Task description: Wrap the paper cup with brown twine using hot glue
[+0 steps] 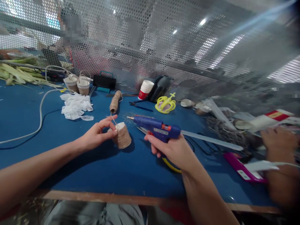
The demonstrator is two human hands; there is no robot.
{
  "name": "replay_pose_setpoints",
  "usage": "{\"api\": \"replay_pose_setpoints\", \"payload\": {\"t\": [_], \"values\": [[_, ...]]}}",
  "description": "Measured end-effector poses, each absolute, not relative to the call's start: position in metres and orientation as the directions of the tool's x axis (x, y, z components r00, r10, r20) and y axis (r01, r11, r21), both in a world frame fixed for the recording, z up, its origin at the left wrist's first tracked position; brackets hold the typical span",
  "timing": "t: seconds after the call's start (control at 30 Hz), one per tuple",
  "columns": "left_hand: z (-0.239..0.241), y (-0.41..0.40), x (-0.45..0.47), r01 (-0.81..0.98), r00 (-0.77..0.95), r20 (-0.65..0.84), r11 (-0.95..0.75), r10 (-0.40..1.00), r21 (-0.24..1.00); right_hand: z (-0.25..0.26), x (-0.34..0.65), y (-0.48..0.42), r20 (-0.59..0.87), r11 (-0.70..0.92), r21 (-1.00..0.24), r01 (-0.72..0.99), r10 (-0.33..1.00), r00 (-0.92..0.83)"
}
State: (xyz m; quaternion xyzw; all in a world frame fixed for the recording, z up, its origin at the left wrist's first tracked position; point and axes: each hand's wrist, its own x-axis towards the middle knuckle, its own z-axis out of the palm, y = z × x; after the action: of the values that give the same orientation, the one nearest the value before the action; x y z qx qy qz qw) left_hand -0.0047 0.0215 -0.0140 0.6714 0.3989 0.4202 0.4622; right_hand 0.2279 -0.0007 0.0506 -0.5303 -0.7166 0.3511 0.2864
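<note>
My left hand (97, 135) pinches a small paper cup (122, 136) that is partly wrapped in jute twine and lies tilted on the blue table (70, 162). A strand of twine runs from the cup up to a twine spool (115, 101) farther back. My right hand (172, 150) grips a blue hot glue gun (157, 128), its metal nozzle pointing left toward the cup's top, a short gap away. A clear glue stick (211, 140) sticks out of the gun's back toward the right.
White crumpled material (75, 107), two twine-wrapped cups (78, 85), a white cable (41, 115), a red-and-white cup stack (145, 90), a yellow crown shape (165, 104) and scissors (140, 106) lie behind. A perforated metal screen stands at the back. Another person's hand (280, 139) works at right.
</note>
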Motion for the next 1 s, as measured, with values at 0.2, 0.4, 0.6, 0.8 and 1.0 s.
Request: {"api": "replay_pose_setpoints", "payload": {"t": [0.2, 0.4, 0.6, 0.8, 1.0], "values": [[-0.012, 0.020, -0.005, 0.150, 0.332, 0.191, -0.251, 0.924, 0.956, 0.053, 0.225, -0.010, 0.087, 0.316, -0.612, 0.725, 0.938, -0.335], [-0.011, 0.018, -0.004, 0.124, 0.325, 0.184, -0.235, 0.927, 0.964, 0.047, 0.221, -0.013, 0.119, 0.337, -0.597, 0.728, 0.935, -0.334], [-0.010, 0.018, -0.004, 0.111, 0.329, 0.176, -0.223, 0.928, 0.969, 0.042, 0.222, -0.014, 0.158, 0.397, -0.510, 0.763, 0.915, -0.370], [-0.010, 0.019, -0.005, 0.132, 0.346, 0.192, -0.250, 0.918, 0.959, 0.040, 0.227, -0.013, 0.170, 0.416, -0.472, 0.777, 0.908, -0.383], [-0.010, 0.018, -0.005, 0.116, 0.368, 0.189, -0.247, 0.911, 0.962, 0.044, 0.222, -0.014, 0.174, 0.393, -0.486, 0.781, 0.919, -0.355]]}}
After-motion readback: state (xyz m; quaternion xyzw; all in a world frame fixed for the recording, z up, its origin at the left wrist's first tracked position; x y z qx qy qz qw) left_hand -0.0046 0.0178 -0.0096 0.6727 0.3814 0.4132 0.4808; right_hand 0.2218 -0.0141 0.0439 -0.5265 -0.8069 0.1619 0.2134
